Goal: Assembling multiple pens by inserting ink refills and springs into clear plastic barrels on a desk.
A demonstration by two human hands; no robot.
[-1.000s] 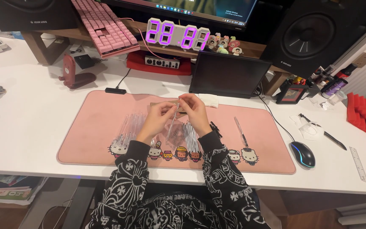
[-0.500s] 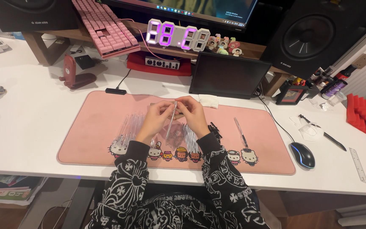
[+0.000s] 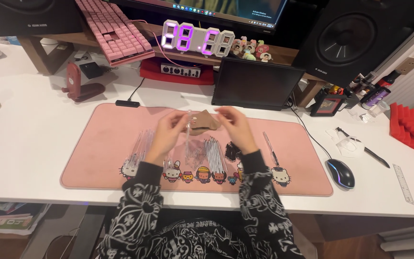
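Two hands work over a pink mat on the white tabletop. The left hand pinches a thin clear tube upright; the right hand hovers just beside it, fingers loosely curled, holding nothing I can tell. Clear tubes and a striped bundle lie around them. A brown pouch sits behind, a mouse well right.

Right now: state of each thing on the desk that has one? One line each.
left hand: raised, pinching a clear pen barrel
right hand: raised, fingers curled, grip unclear
digital clock: lit, purple
mouse: lit, untouched
small tablet screen: dark
monitor: on
pink keyboard: propped, tilted
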